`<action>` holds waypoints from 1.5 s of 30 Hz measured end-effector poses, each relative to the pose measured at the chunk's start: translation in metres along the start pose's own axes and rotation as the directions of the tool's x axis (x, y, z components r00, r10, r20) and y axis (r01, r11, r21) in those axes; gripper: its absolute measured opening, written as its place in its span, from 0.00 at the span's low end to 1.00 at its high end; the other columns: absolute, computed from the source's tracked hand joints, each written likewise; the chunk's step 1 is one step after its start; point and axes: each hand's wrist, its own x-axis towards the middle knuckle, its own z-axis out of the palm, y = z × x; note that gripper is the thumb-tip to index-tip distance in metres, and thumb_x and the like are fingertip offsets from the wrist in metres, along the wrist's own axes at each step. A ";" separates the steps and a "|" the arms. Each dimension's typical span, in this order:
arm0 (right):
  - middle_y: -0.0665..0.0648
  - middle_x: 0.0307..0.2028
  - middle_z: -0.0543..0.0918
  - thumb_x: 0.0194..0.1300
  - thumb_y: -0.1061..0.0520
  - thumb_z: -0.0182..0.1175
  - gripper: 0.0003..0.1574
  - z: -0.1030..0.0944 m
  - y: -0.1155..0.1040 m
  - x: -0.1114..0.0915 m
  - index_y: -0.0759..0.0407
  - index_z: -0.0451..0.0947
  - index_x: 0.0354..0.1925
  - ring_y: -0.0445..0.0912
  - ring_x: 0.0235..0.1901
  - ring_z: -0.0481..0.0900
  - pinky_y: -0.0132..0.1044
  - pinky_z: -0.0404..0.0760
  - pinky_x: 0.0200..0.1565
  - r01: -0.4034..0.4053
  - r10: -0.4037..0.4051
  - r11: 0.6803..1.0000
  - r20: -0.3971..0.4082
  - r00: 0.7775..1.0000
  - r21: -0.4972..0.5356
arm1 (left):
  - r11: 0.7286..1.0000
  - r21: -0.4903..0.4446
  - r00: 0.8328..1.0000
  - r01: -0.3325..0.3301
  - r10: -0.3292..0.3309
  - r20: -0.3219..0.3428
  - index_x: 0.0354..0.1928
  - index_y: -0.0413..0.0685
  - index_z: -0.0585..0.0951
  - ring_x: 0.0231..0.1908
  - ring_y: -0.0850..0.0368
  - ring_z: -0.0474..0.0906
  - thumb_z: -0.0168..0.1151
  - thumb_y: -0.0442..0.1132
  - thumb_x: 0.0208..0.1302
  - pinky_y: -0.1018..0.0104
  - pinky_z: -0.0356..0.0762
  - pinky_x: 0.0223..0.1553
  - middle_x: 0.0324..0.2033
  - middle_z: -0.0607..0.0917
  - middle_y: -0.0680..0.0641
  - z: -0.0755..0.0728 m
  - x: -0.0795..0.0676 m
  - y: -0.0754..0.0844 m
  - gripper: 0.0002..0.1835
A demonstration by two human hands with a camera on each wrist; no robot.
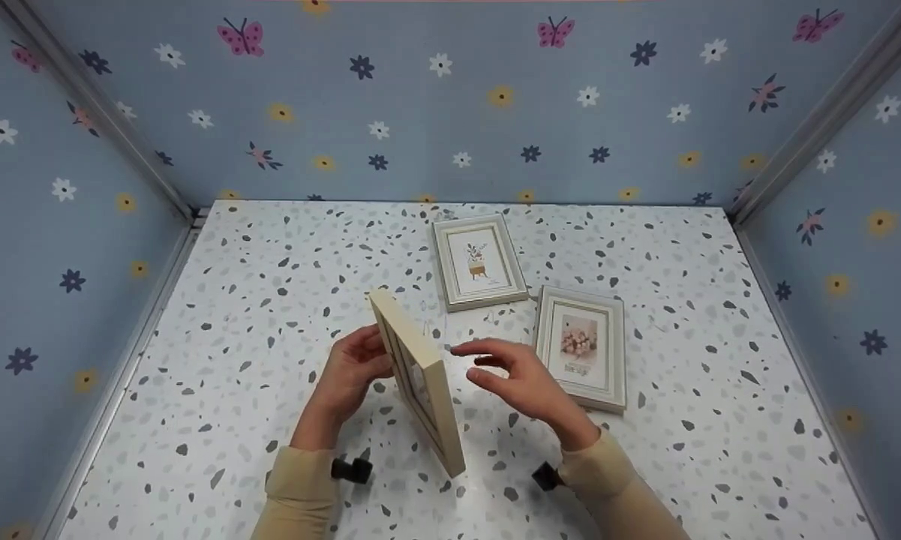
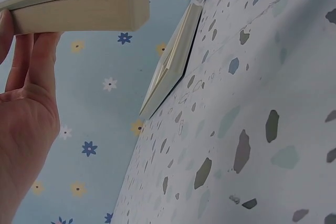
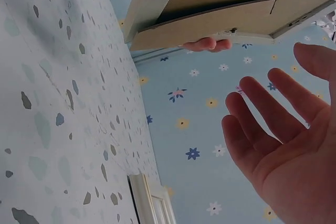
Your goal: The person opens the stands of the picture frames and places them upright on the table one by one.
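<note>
My left hand grips a cream picture frame by one side, thumb on its front and fingers behind. The frame stands tilted on edge above the table, its picture side turned toward the left. In the right wrist view its brown backing board shows, with a flap-like stand folded against it and left fingertips at the edge. My right hand hovers to the right of the frame, fingers spread and slightly bent, with nothing in it. A gap separates its fingertips from the frame.
A frame with a potted-plant picture lies face up at the back. Nearer, beside my right hand, lies another frame with a pink-flower picture. The speckled white table meets blue flowered walls at the back and sides.
</note>
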 end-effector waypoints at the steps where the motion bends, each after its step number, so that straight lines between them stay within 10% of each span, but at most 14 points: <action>1: 0.68 0.57 0.80 0.70 0.66 0.58 0.19 0.001 0.000 0.001 0.71 0.76 0.58 0.59 0.59 0.76 0.59 0.73 0.59 0.004 -0.004 1.000 0.006 1.000 0.009 | 1.000 0.007 1.000 0.005 -0.005 -0.002 0.58 0.55 0.83 0.43 0.52 0.85 0.60 0.21 0.65 0.58 0.85 0.41 0.49 0.86 0.43 0.000 0.000 0.000 0.25; 16: 0.66 0.56 0.80 0.68 0.57 0.65 0.27 0.023 0.006 0.016 0.71 0.75 0.59 0.53 0.57 0.78 0.55 0.75 0.59 0.085 -0.106 0.968 0.075 0.992 0.237 | 1.000 0.014 1.000 -0.002 0.001 0.026 0.59 0.56 0.82 0.44 0.51 0.85 0.59 0.21 0.64 0.56 0.85 0.42 0.50 0.86 0.43 -0.001 -0.001 -0.002 0.26; 45: 0.71 0.54 0.79 0.64 0.72 0.62 0.23 0.031 0.011 0.022 0.76 0.75 0.57 0.51 0.56 0.79 0.56 0.74 0.59 0.022 -0.047 0.953 0.074 0.996 0.303 | 1.000 -0.006 0.999 -0.006 0.006 0.044 0.59 0.55 0.82 0.43 0.52 0.85 0.56 0.20 0.65 0.57 0.85 0.41 0.49 0.86 0.43 0.000 0.005 -0.004 0.27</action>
